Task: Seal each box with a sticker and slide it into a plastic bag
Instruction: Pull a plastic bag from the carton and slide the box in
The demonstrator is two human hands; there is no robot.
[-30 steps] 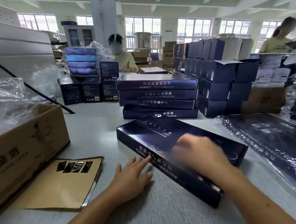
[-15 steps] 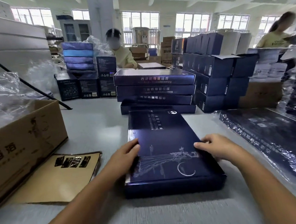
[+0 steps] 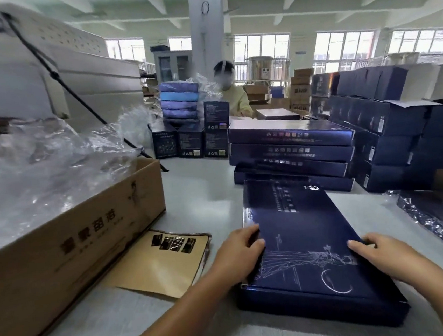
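A flat dark blue box (image 3: 300,244) lay on the grey worktop (image 3: 199,197) at the lower centre of the frame, its long sides running away from the camera. The left hand (image 3: 236,254) gripped its left long edge, fingers curled onto the lid. The right hand (image 3: 380,258) held the opposite edge, thumb on the lid and fingers wrapped over the side. Left of the box lay a brown backing sheet (image 3: 157,271) carrying dark stickers (image 3: 173,244). A cardboard carton (image 3: 68,245) heaped with clear plastic bags (image 3: 39,169) filled the left. Behind the box, at centre, stood a stack of like boxes (image 3: 288,145).
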